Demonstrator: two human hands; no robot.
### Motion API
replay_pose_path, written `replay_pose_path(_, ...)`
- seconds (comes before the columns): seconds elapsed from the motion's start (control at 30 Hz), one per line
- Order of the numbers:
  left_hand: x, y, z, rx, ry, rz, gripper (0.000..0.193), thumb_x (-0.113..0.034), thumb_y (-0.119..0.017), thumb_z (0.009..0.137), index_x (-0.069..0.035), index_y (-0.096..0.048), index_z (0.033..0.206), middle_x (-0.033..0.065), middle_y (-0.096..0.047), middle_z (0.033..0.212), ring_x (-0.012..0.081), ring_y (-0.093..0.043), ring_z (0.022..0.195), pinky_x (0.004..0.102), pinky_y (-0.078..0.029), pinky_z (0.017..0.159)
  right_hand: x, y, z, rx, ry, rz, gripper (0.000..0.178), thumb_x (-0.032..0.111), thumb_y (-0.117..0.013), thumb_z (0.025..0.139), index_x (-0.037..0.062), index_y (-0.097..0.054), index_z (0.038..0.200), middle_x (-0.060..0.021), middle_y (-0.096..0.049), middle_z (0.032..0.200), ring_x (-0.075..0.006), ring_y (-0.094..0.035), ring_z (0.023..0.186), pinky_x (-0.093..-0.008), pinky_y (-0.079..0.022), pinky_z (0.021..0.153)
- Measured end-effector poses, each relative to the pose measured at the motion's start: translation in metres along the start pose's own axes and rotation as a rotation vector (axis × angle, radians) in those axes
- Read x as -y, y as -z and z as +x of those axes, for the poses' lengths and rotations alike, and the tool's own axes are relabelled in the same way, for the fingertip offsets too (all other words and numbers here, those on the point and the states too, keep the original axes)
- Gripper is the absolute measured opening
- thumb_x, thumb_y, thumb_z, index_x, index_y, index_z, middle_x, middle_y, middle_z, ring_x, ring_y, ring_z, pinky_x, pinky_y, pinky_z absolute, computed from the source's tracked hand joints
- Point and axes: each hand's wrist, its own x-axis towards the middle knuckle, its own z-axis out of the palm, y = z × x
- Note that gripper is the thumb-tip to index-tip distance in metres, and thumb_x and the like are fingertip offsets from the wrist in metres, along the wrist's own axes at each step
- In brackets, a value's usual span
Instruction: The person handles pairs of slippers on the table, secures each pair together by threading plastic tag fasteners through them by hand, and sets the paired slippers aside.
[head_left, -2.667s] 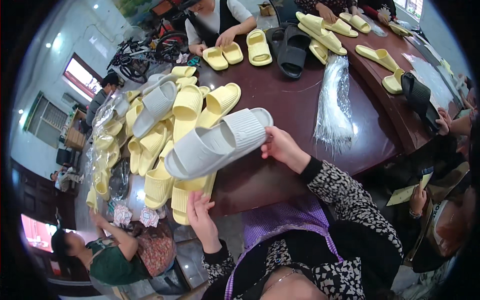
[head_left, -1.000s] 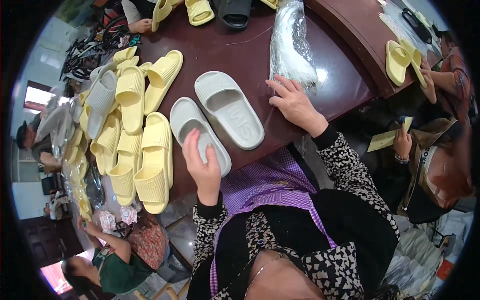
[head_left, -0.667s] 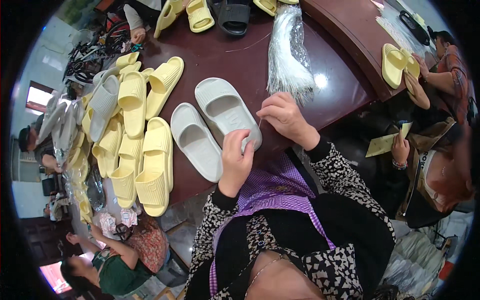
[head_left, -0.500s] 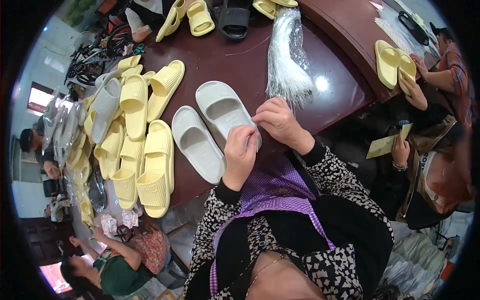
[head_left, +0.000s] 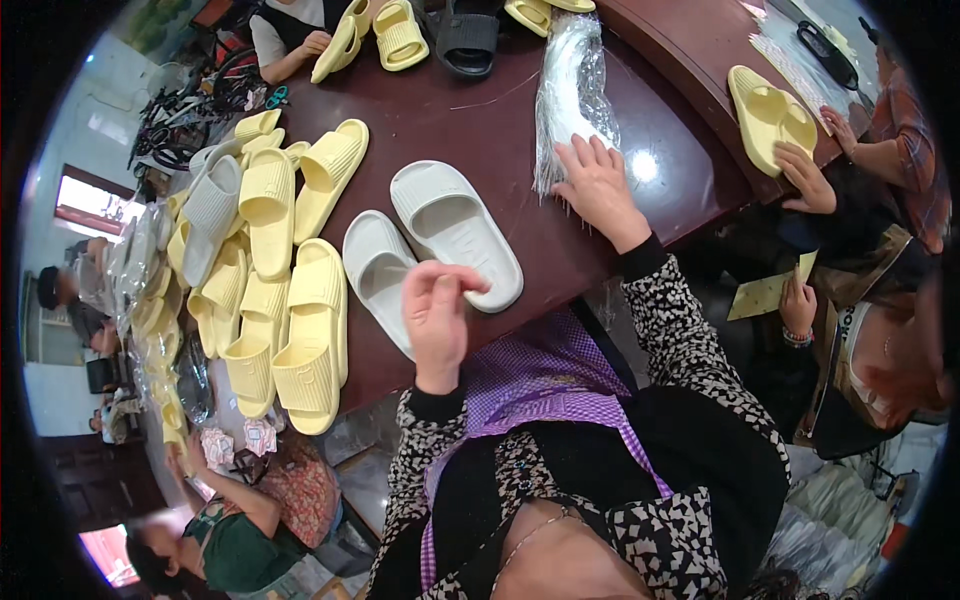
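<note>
A pair of grey slippers lies on the dark red table in front of me: the right slipper (head_left: 450, 215) in plain sight, the left slipper (head_left: 375, 265) partly covered by my left hand (head_left: 437, 325). That hand hovers over their heel ends with its fingers curled and thumb near the forefinger; anything pinched there is too small to make out. My right hand (head_left: 603, 190) reaches out with fingers spread, at the loose end of a bundle of thin white strands (head_left: 572, 100) in clear plastic wrap. Whether the fingertips touch any strand is hard to see.
Yellow slippers (head_left: 310, 340) are heaped on my left, one grey slipper (head_left: 212, 215) among them. Across the table lie more yellow slippers (head_left: 402, 40) and a black slipper (head_left: 468, 45). At right, a co-worker's hand (head_left: 803, 180) touches yellow slippers (head_left: 770, 120). Other people work around the table.
My right hand has left the right grey slipper and moved up and right to the strands, its fingers spreading. My left hand has shifted left. The co-worker's yellow slippers at right have shifted.
</note>
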Motion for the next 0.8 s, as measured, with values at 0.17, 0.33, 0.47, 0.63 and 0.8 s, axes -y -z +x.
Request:
replay_pose_path(0.17, -0.056, 0.043, -0.014, -0.281, -0.141, -0.074, 0.007, -0.011, -0.050, 0.099, -0.007, -0.053, 0.103, 0.0096, -0.058, 0.075, 0.0184, -0.056, 0.063, 0.0369, -0.053, 0.061, -0.012, -0.016, -0.008, 0.047, -0.002, -0.049, 0.057, 0.032, -0.070, 0.082, 0.0133, -0.051, 0.132, -0.0163, -0.047, 0.139, -0.0382, -0.041, 0.131, -0.0512, -0.030, 0.107)
replay_pose_path(0.33, -0.122, 0.084, -0.035, -0.369, -0.394, -0.030, 0.007, -0.012, -0.048, 0.100, -0.008, -0.053, 0.096, 0.0045, -0.053, 0.071, 0.0147, -0.049, 0.058, 0.0327, -0.045, 0.055, -0.013, -0.020, -0.011, 0.027, 0.006, -0.061, 0.058, 0.034, -0.068, 0.083, 0.0134, -0.051, 0.134, -0.0158, -0.046, 0.140, -0.0381, -0.040, 0.132, -0.0512, -0.029, 0.107)
replay_pose_path(0.47, -0.144, 0.082, -0.053, -0.475, -0.434, 0.105, 0.006, -0.012, -0.049, 0.099, -0.006, -0.052, 0.099, 0.0068, -0.053, 0.072, 0.0155, -0.050, 0.058, 0.0330, -0.048, 0.057, -0.003, -0.007, -0.005, 0.138, -0.055, -0.083, 0.055, 0.033, -0.067, 0.085, 0.0114, -0.052, 0.133, -0.0168, -0.047, 0.140, -0.0387, -0.039, 0.133, -0.0516, -0.028, 0.108)
replay_pose_path(0.63, -0.125, 0.046, -0.054, -0.536, -0.365, 0.228, 0.005, -0.003, -0.047, 0.097, -0.002, -0.050, 0.101, 0.0126, -0.057, 0.077, 0.0183, -0.053, 0.058, 0.0331, -0.051, 0.057, 0.053, 0.047, 0.006, 0.015, 0.009, 0.626, 0.023, 0.013, -0.068, 0.084, 0.0027, -0.066, 0.105, -0.0148, -0.067, 0.100, -0.0297, -0.064, 0.096, -0.0382, -0.048, 0.085)
replay_pose_path(0.8, -0.098, 0.009, -0.042, -0.307, -0.172, 0.092, 0.007, -0.002, -0.047, 0.097, -0.001, -0.050, 0.104, 0.0124, -0.059, 0.081, 0.0152, -0.055, 0.066, 0.0267, -0.049, 0.063, 0.148, 0.087, -0.017, 0.343, 0.246, 1.215, 0.024, -0.002, -0.069, 0.078, -0.0014, -0.066, 0.101, -0.0089, -0.066, 0.092, -0.0146, -0.062, 0.075, -0.0266, -0.050, 0.069)
